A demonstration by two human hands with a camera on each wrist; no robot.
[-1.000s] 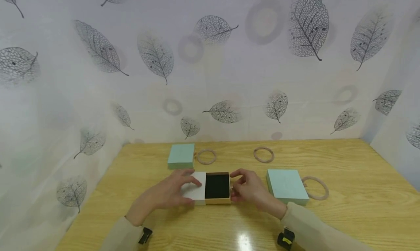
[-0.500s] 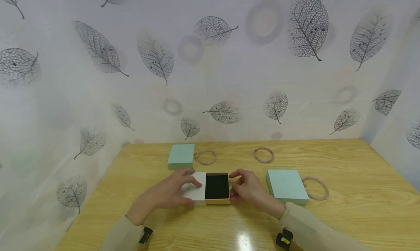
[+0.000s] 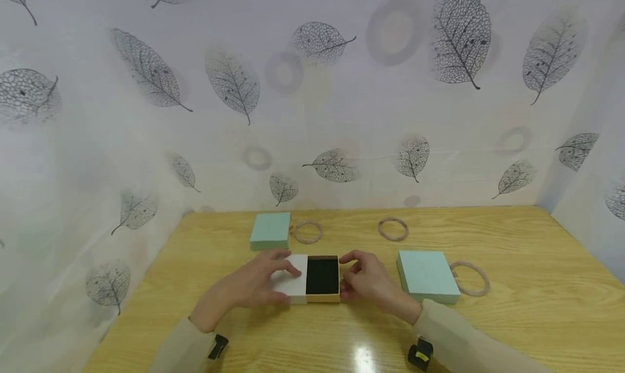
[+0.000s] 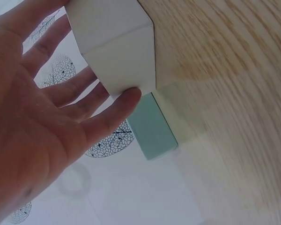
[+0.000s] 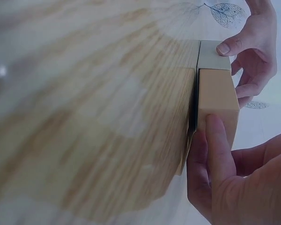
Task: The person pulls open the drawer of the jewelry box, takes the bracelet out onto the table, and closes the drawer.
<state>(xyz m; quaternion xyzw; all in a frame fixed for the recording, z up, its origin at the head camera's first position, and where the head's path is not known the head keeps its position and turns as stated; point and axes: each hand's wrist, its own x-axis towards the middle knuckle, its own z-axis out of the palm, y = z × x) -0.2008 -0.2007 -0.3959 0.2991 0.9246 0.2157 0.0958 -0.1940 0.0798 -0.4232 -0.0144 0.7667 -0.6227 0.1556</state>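
A small drawer box lies on the wood-grain table between my two hands. Its white sleeve (image 3: 298,296) is gripped by my left hand (image 3: 246,283), with the thumb on the near side and fingers across the far side. From the sleeve's right end sticks out the tan inner drawer (image 5: 218,86), with its black lining (image 3: 322,276) showing. My right hand (image 3: 373,283) holds the drawer's outer end, thumb low and forefinger at the far corner. In the right wrist view the thumb (image 5: 216,136) presses on the tan end, the other fingers curled beside it.
A mint-green box (image 3: 270,229) stands at the back left with a pale bangle (image 3: 308,242) beside it. Another bangle (image 3: 393,239) lies at the back centre. Right of my right hand sit a second mint-green box (image 3: 428,275) and a third bangle (image 3: 487,283). Leaf-patterned cloth (image 3: 337,102) surrounds the table.
The tan drawer has slid a little to the left into the white sleeve, with my right hand moving along with it. My left hand has stayed in place on the sleeve.
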